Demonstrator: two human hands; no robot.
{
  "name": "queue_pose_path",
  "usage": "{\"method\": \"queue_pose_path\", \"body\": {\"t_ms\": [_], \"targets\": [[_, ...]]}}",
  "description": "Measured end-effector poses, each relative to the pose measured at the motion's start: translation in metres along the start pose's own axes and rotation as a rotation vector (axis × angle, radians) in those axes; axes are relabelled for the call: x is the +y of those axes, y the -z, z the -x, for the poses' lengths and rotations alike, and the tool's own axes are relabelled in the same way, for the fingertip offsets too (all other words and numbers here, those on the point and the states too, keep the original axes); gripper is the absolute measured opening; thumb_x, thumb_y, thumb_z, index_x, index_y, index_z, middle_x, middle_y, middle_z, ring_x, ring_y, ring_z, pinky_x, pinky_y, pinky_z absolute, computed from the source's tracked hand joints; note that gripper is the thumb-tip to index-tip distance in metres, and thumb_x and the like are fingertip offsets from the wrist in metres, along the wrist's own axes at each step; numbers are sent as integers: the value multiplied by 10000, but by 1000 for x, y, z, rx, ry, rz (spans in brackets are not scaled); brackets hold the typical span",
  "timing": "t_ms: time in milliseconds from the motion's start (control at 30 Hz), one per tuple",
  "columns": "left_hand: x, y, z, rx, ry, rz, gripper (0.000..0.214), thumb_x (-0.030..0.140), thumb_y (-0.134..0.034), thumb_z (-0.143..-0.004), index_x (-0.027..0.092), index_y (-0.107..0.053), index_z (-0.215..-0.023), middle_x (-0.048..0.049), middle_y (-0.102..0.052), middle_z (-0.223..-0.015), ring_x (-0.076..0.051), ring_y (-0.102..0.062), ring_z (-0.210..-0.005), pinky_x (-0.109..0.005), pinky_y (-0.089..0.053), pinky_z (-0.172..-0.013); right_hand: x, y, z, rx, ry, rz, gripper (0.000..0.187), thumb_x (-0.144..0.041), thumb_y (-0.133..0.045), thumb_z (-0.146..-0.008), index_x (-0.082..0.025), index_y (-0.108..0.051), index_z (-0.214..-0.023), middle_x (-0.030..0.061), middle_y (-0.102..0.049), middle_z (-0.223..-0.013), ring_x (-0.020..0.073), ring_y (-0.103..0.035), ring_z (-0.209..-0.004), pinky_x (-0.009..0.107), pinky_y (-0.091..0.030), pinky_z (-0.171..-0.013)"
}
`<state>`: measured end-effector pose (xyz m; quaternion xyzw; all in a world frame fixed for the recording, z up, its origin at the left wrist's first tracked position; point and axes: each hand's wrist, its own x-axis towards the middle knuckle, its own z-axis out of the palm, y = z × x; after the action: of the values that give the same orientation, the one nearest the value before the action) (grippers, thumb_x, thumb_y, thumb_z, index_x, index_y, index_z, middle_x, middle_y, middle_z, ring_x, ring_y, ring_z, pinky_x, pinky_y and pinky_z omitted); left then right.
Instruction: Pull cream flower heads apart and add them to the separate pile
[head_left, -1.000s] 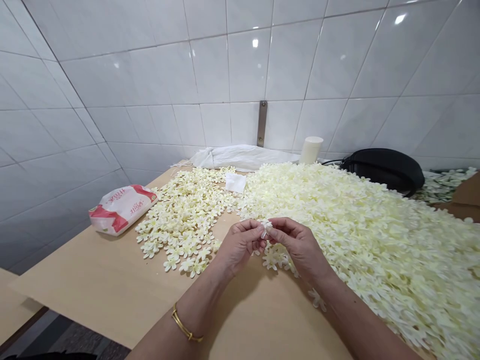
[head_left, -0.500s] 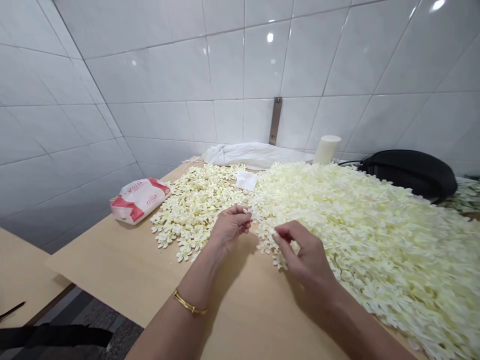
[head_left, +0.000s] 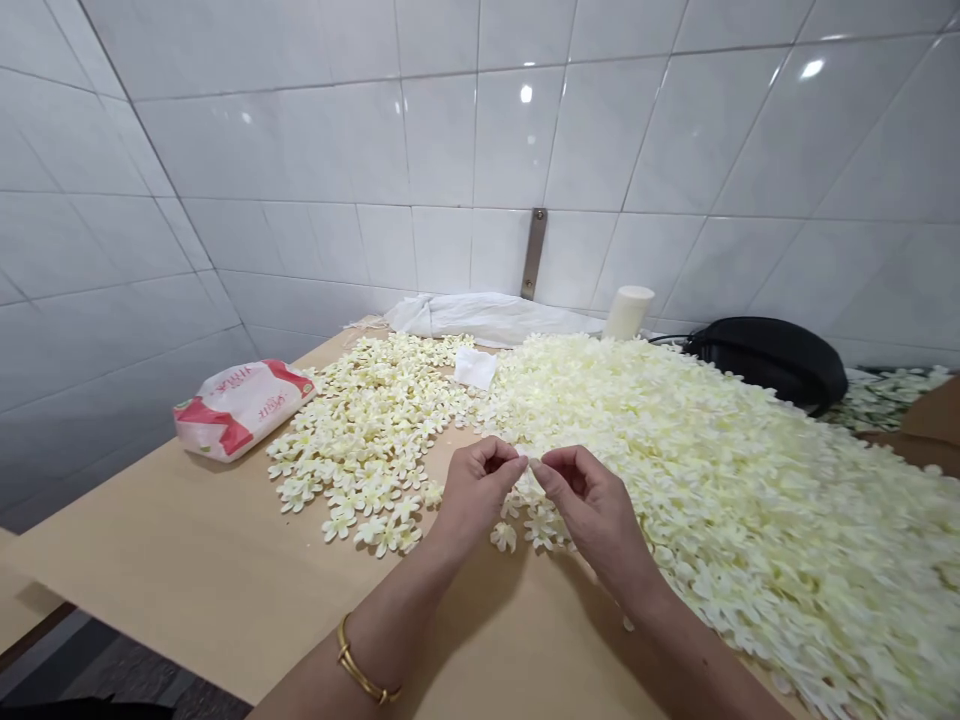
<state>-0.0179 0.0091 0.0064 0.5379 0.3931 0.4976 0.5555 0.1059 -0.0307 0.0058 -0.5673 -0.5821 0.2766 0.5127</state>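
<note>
My left hand (head_left: 474, 495) and my right hand (head_left: 604, 515) meet fingertip to fingertip above the tabletop, both pinched closed. Between them shows a sliver of a small white artificial flower (head_left: 529, 466), most of it covered by the fingers. Just below the hands lie a few loose pale flowers (head_left: 541, 527). On the left spreads a looser heap of cream five-petalled flowers (head_left: 360, 430), while a much larger, denser heap (head_left: 750, 490) fills the right side, close by my right hand. A gold bangle circles my left wrist.
A red-and-white tissue pack (head_left: 244, 408) lies left of the smaller heap. A folded white tissue (head_left: 475, 368) sits between the heaps. Along the tiled wall are a white plastic sheet (head_left: 480, 316), a white cylinder (head_left: 628, 312) and a black case (head_left: 769, 360). Brown cardboard (head_left: 930, 425) stands far right.
My hands, apart before, have come together at the fingertips; the right moved left and the left moved slightly right. The camera view has shifted, so the scene sits further left.
</note>
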Motion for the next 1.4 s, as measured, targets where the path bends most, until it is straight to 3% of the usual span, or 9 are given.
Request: {"method": "queue_pose_path", "body": {"t_ms": [200, 400, 533, 733, 833, 1033, 1233, 1300, 1400], "targets": [[-3, -5, 4, -96, 51, 100, 185, 264, -635, -653, 134, -532, -574, 43, -458, -472, -55, -375, -457, -195, -298, -476, 8, 0, -6, -131, -198, -382, 318, -441, -592, -721, -159, -530, -586, -30, -484, -512, 85, -414, -493, 220, -336, -490], [-10, -9, 0, -179, 386, 556, 259, 246, -746, -525, 124, -531, -604, 31, -503, -496, -39, -425, -430, -162, -297, -438, 6, -4, -6, -92, -295, -521, 312, -445, -623, -670, -166, -500, -603, -45, -467, -510, 72, -385, -457, 205, -306, -449], [-9, -11, 2, -199, 443, 648, 276, 214, -767, -485, 123, -530, -592, 38, -491, -474, -37, -430, -420, -151, -293, -416, 3, -2, -4, -64, -104, -199, 287, -401, -507, -787, -177, -474, -610, -38, -450, -528, 92, -397, -492, 223, -334, -477], [-10, -10, 0, -61, 348, 524, 264, 247, -764, -502, 125, -542, -579, 44, -481, -442, -37, -422, -396, -153, -285, -408, 2, 2, 1, 227, 347, 218, 95, -206, -463, -823, -180, -546, -785, 27, -543, -728, 147, -509, -671, 267, -413, -601], [-12, -10, -1, -38, 297, 507, 262, 251, -767, -494, 119, -558, -582, 43, -492, -459, -31, -421, -401, -154, -289, -413, 2, 1, 2, 210, 535, 299, 142, -148, -458, -817, -169, -591, -866, 57, -569, -793, 160, -545, -735, 280, -440, -652], [-6, -4, -2, -122, 329, 396, 203, 256, -712, -564, 117, -580, -631, 19, -539, -485, -46, -443, -397, -173, -323, -421, 3, 3, -1, 86, 357, 268, 143, -169, -471, -815, -187, -608, -779, 26, -620, -706, 157, -568, -656, 270, -444, -603], [3, 17, -12, 82, 87, -26, 126, 175, -610, -643, 132, -545, -543, 36, -489, -426, -35, -376, -367, -174, -261, -385, 13, 10, -9, 177, 473, 547, 179, -151, -452, -805, -176, -606, -894, 78, -580, -823, 183, -556, -691, 307, -438, -620], [2, 22, -15, 125, 77, -6, 118, 185, -599, -649, 133, -548, -556, 36, -489, -433, -36, -373, -371, -175, -260, -385, 14, 8, -7, 96, 526, 581, 210, -159, -455, -808, -161, -598, -963, 96, -562, -874, 185, -543, -711, 308, -438, -618], [0, 24, -17, 133, 93, 59, 125, 214, -604, -646, 135, -545, -569, 36, -491, -444, -35, -365, -366, -177, -249, -378, 11, 1, 1, -209, 600, 618, 146, -215, -500, -809, -164, -621, -873, 83, -578, -810, 195, -511, -747, 324, -425, -659]]}}
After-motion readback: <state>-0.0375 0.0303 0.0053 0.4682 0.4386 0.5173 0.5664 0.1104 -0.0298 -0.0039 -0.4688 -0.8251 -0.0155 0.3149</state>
